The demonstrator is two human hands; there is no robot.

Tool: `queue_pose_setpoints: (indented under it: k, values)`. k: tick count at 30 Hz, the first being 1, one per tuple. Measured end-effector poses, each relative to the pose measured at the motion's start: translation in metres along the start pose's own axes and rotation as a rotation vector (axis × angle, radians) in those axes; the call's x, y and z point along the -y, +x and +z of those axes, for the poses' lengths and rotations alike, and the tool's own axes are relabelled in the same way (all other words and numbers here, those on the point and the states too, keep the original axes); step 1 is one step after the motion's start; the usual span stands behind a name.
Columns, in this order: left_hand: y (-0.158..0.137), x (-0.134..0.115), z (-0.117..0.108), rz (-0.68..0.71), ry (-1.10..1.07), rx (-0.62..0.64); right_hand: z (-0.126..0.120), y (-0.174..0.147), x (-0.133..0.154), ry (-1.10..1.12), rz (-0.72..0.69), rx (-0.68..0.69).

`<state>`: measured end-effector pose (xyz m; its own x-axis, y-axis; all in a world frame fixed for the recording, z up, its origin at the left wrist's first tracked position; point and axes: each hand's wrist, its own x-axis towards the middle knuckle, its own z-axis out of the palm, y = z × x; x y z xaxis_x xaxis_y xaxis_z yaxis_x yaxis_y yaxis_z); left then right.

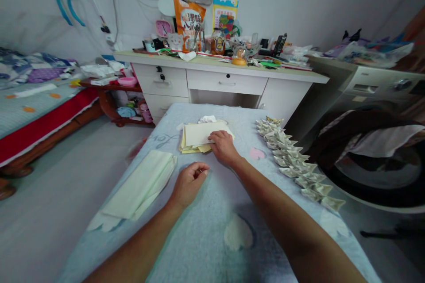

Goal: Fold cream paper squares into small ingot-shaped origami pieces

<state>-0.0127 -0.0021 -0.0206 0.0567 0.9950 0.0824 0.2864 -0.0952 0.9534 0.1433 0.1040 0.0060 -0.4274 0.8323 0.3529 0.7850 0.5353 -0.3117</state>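
Note:
A stack of cream and yellowish paper sheets [199, 135] lies at the middle of the cloth-covered table. My right hand [223, 145] is at the stack's right side, its bent fingers and thumb closed on the top sheet's near right corner. Closer to me, my left hand [191, 183] hovers over or rests on the cloth, fingers curled toward the thumb, with nothing visible in it. Left of that hand lies a folded pale green cloth or paper bundle [141, 183]. Along the table's right side runs a row of several folded paper boats [292, 157], one patterned at the far end.
The table [212, 225] wears a light blue cloth with heart prints. Behind it stands a white desk [229, 80] crowded with an orange snack bag [189, 22], jars and small items. A washing machine [375, 93] with its door open is at the right, a bed [40, 97] at the left.

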Motion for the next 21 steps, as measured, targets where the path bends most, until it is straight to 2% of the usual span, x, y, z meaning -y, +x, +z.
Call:
queue_pose_setpoints:
  k: [4, 12, 21]
  values:
    - [0.000, -0.004, -0.002, -0.021, -0.020, -0.010, 0.006, 0.009, 0.008, 0.011, 0.011, 0.006]
    - [0.001, -0.005, -0.004, -0.014, -0.035, -0.034, 0.011, 0.022, 0.007, -0.075, 0.049, 0.132]
    - [-0.001, -0.006, -0.005, -0.007, -0.038, -0.056, 0.012, 0.029, 0.005, -0.089, 0.088, 0.131]
